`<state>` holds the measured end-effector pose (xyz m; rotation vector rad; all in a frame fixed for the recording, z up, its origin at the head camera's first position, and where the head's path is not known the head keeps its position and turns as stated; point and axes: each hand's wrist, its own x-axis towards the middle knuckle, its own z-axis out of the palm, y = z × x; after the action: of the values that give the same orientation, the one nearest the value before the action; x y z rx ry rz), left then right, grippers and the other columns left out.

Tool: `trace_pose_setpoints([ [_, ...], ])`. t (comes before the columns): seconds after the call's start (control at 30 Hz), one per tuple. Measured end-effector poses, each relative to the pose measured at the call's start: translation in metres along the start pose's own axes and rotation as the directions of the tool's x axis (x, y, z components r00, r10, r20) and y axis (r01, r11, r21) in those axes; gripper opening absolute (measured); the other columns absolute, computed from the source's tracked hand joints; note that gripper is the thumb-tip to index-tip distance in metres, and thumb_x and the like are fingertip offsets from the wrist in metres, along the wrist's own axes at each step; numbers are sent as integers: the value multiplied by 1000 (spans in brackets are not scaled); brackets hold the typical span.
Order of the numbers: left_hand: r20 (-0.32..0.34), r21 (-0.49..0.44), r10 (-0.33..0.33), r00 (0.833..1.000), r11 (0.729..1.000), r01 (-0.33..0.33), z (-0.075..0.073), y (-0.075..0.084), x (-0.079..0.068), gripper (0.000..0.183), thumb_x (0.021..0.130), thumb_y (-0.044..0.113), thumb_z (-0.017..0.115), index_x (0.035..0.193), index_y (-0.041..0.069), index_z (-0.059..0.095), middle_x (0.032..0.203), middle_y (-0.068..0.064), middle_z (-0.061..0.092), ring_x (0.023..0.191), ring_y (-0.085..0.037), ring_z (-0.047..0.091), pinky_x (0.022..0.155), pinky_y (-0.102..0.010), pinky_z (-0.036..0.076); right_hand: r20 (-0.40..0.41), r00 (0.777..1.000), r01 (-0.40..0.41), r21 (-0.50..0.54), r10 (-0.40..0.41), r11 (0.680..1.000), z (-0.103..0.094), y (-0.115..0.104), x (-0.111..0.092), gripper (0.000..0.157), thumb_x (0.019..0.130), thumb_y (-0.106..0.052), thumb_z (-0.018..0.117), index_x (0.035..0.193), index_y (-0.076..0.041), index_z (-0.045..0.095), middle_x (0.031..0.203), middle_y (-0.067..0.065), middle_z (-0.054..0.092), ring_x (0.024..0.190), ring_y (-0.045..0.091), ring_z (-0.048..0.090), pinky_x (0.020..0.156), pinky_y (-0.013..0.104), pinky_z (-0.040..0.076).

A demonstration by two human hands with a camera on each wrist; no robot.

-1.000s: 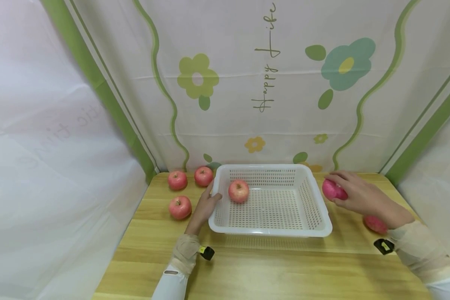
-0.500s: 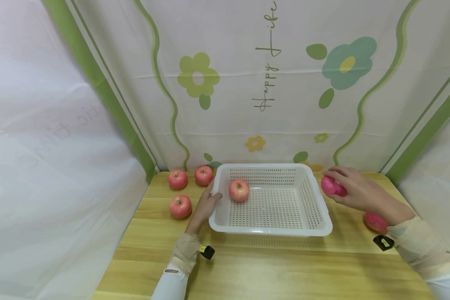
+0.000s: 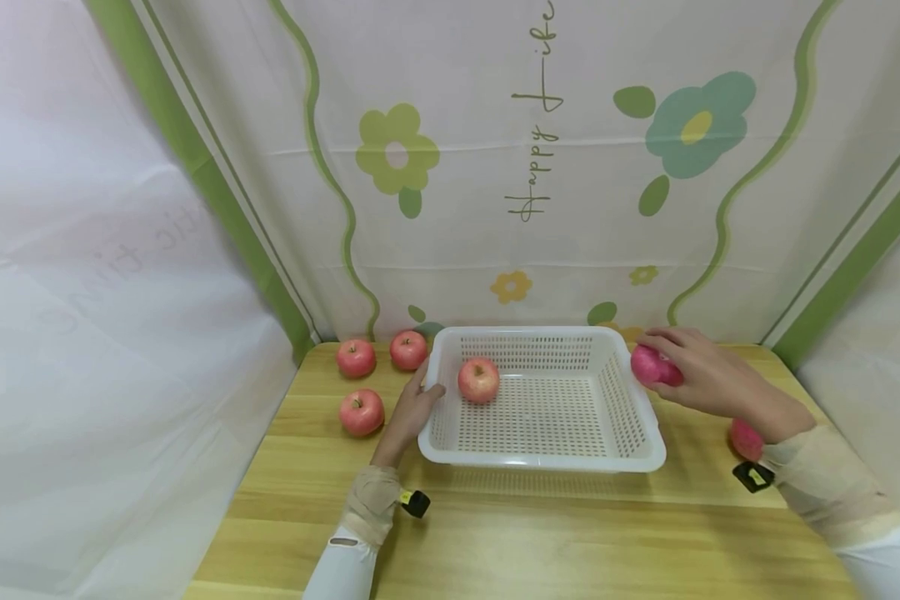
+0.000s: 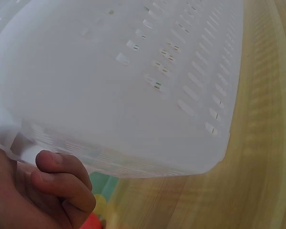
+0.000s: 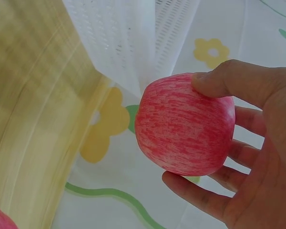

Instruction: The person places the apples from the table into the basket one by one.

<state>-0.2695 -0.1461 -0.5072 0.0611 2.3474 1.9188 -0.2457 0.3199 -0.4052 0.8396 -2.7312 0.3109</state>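
A white perforated plastic basket [image 3: 542, 463] stands on the wooden table, with one red apple [image 3: 478, 381] inside near its left wall. My left hand [image 3: 412, 408] grips the basket's left rim, thumb on top; the left wrist view shows its fingers [image 4: 69, 183] curled beneath the rim. Beyond the basket's right rim, my right hand [image 3: 701, 377] holds a pinkish-red apple [image 3: 652, 367]. In the right wrist view this apple [image 5: 186, 126] sits between thumb and fingertips, raised off the table. It overlaps the rim's edge in the head view.
Three more apples lie left of the basket: two at the back, one apple [image 3: 362, 412] nearer. Another apple [image 3: 747, 439] rests on the right, partly hidden behind the right wrist. A white curtain [image 3: 450, 233] with printed flowers borders the wooden table [image 3: 525, 542] at the back and sides.
My right hand has carried its apple a little leftward and upward in view, closer to the basket's right rim. The left hand and basket have hardly moved.
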Motion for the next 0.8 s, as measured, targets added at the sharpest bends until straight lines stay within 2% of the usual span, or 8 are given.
trace_pose_setpoints([
  [0.37, -11, 4, -9, 1000, 1000, 9, -1, -1, 0, 70, 104, 21, 53, 170, 32, 29, 138, -34, 64, 111, -48, 73, 80, -51, 66, -62, 997, 54, 0, -54, 999, 9, -5, 10, 67, 80, -20, 92, 140, -7, 65, 136, 17, 63, 115, 36, 61, 81, 54, 60],
  [0.8, -2, 2, 5, 1000, 1000, -5, 0, 0, 0, 70, 105, 21, 52, 170, 32, 28, 139, -35, 63, 110, -49, 73, 80, -52, 66, 20, 1000, 4, 31, -4, 1000, 5, -13, 21, 68, 84, -20, 88, 145, -6, 62, 145, 22, 58, 126, 42, 56, 86, 59, 61],
])
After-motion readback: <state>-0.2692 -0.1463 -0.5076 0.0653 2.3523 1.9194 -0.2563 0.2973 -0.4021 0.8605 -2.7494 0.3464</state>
